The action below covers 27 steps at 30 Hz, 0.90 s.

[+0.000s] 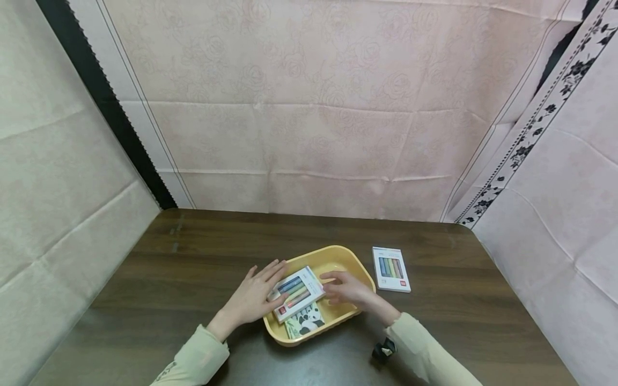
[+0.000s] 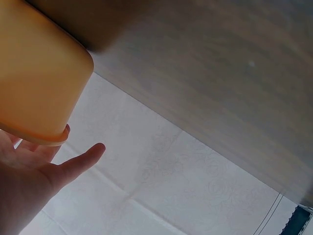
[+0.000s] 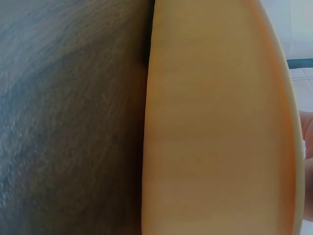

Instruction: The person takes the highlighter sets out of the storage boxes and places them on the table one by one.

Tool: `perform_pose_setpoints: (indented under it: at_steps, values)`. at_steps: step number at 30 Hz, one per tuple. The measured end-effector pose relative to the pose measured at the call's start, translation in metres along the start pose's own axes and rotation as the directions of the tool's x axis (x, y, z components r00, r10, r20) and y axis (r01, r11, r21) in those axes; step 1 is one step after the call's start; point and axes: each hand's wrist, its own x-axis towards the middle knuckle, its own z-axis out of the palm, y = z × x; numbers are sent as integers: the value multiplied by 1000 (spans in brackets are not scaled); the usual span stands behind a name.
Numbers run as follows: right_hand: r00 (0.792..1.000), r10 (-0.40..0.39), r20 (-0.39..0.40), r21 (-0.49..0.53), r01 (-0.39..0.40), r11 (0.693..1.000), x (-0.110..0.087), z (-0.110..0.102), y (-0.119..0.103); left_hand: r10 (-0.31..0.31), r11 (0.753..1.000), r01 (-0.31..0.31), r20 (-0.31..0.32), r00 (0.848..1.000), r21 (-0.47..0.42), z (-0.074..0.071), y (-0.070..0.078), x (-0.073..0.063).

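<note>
A yellow plastic basket (image 1: 338, 252) stands on the table. Inside it, a white box with coloured sticks pictured on its front (image 1: 299, 294) lies tilted over a panda-patterned pack (image 1: 309, 320). My left hand (image 1: 258, 295) is at the basket's left side, fingers extended along the rim and thumb over the box's lower left part. In the left wrist view its thumb stands out straight beside the basket wall (image 2: 39, 73). My right hand (image 1: 350, 291) reaches into the basket and pinches the box's right end with bent fingers. The basket wall (image 3: 220, 117) mostly hides that hand in the right wrist view.
A second white box with coloured sticks pictured on it (image 1: 391, 269) lies flat on the table, right of the basket. The dark wooden table (image 1: 193, 268) ends at pale cloth hangings (image 1: 314, 134) behind and at both sides. A small black device (image 1: 383, 350) is at the right wrist.
</note>
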Motion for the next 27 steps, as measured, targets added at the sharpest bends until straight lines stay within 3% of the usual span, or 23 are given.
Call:
perform_pose_setpoints:
  at_steps: [27]
  values:
    - [995,100,-24,44,-99,994,12,0,9,-13,1000,13,6,1000,-16,0,1,0]
